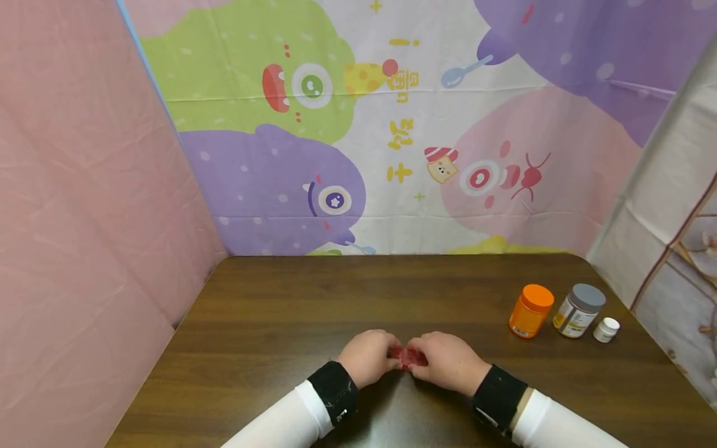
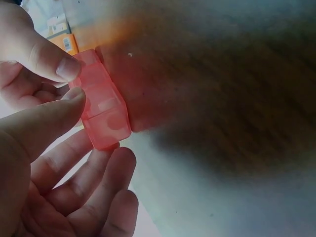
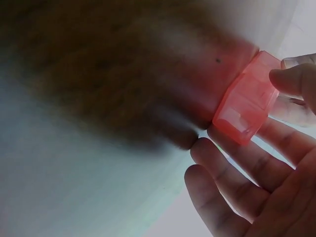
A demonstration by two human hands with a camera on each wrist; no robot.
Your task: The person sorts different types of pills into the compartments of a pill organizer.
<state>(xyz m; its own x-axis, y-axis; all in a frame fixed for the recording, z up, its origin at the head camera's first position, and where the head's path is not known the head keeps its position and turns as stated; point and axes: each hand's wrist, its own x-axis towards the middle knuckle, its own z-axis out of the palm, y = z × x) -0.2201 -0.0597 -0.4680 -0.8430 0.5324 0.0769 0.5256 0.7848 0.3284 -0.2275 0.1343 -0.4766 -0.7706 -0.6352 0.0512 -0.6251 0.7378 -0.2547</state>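
A small translucent red pill box point(image 1: 413, 356) with several compartments is held between both hands, low over the front middle of the table. At its left end my left hand point(image 1: 366, 358) grips it with thumb and fingers. The right hand point(image 1: 450, 361) grips the other end, its thumb along the near edge. In the left wrist view the pill box point(image 2: 106, 118) shows pale shapes inside a compartment, and both thumbs lie close together on it. Beneath the box point(image 3: 247, 101), the right fingers spread out in the right wrist view.
To the right on the brown wooden table point(image 1: 336, 292) stand an orange bottle point(image 1: 529, 314), a jar with a grey lid point(image 1: 577, 314) and a small white bottle point(image 1: 606, 331). A printed cloth point(image 1: 403, 205) hangs behind the table's far edge, and a pink cloth point(image 1: 84, 218) on the left.
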